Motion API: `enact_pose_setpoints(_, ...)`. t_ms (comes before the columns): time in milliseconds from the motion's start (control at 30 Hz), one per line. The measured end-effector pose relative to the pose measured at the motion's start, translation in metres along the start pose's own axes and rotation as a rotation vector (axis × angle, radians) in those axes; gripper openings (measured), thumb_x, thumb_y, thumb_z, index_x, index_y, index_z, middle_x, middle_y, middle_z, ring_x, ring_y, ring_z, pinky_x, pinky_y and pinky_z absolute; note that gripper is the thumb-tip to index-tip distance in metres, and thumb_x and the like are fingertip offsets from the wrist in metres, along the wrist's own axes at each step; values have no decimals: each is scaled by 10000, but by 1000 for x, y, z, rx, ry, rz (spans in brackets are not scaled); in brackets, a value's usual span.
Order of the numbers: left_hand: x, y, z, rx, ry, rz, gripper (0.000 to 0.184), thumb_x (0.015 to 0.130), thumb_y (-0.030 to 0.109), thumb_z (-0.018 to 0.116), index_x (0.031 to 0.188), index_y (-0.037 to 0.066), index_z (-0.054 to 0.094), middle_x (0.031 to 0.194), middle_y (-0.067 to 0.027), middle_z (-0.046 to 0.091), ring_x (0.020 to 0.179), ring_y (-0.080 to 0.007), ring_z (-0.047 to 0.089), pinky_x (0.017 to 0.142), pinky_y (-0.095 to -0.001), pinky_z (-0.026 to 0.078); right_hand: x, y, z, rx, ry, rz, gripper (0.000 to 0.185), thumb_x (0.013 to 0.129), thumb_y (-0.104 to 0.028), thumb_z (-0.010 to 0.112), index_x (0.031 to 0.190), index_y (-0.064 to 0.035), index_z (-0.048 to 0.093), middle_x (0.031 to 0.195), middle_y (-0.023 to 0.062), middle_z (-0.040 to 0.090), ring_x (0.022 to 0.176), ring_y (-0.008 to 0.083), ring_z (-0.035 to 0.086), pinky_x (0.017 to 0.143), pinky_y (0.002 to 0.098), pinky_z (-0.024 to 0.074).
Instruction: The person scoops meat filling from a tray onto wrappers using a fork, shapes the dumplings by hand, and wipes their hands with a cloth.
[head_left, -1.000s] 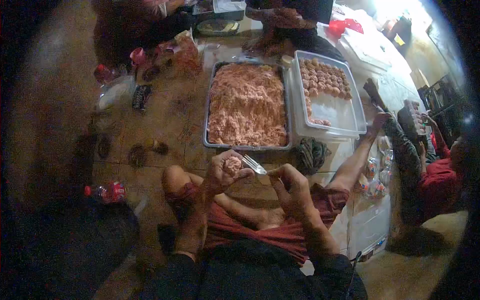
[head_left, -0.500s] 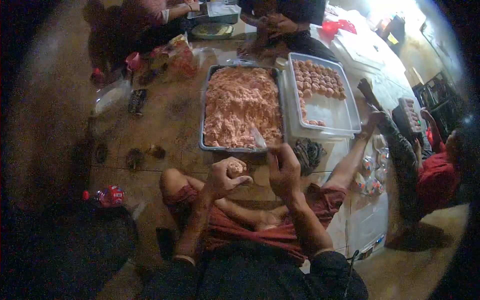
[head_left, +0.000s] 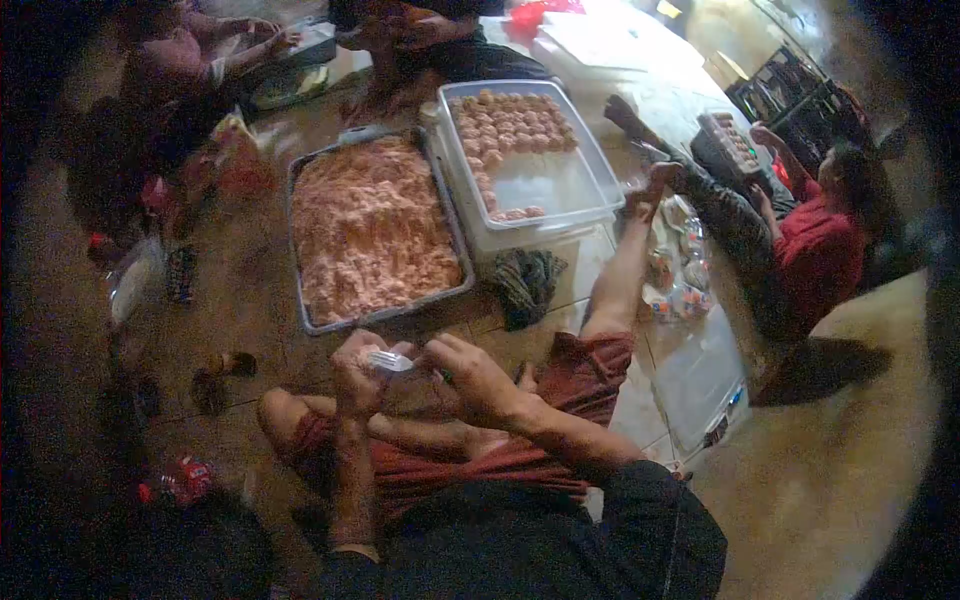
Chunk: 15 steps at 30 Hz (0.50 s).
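My right hand (head_left: 475, 380) grips a fork (head_left: 392, 361), its tines pointing left against the top of my left fist. My left hand (head_left: 357, 375) is closed around a lump of pink minced meat mixture (head_left: 367, 354), mostly hidden by fingers and fork. Just beyond both hands lies a wide tray (head_left: 390, 317) heaped with the same meat mixture (head_left: 375, 235). To its right, a clear plastic container (head_left: 602, 185) holds rows of round meatballs (head_left: 515, 122) at its far end and along its left side.
A dark crumpled cloth (head_left: 527, 285) lies beside the tray. Bagged items (head_left: 680, 260) and a clear lid (head_left: 700, 380) are on the tiles at right. A person in red (head_left: 820, 240) sits there with an egg tray (head_left: 733, 142). Other people sit at the far side. A bottle (head_left: 185, 480) lies left.
The view has swung right, so the tray appears further left. My right hand has brought the fork from the tray's near edge to my left fist, where the meat lump is.
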<state>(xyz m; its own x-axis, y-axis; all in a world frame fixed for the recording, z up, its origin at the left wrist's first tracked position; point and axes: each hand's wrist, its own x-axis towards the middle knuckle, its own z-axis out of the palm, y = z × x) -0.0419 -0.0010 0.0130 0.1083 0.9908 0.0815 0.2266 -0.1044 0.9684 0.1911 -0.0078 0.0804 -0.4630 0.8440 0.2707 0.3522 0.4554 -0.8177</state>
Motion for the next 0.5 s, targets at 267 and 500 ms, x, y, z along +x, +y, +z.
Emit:
enact_pose_setpoints(267, 4, 28, 3, 87, -80, 156, 342, 832, 325, 818, 966, 74, 628, 855, -47, 677, 750, -127, 639, 653, -284, 516, -5, -11, -3, 80, 62, 29, 98, 873, -3, 642, 963, -4, 605, 896, 176, 595, 868, 396, 613, 749, 441, 500)
enact_pose_setpoints(500, 8, 20, -4, -46, -150, -9, 294, 773, 175, 819, 984, 50, 656, 877, -45, 697, 778, -111, 646, 682, -261, 509, 7, -27, -21, -13, 24, 34, 88, 879, -17, 641, 959, -5, 607, 909, 177, 605, 847, 408, 615, 722, 438, 497)
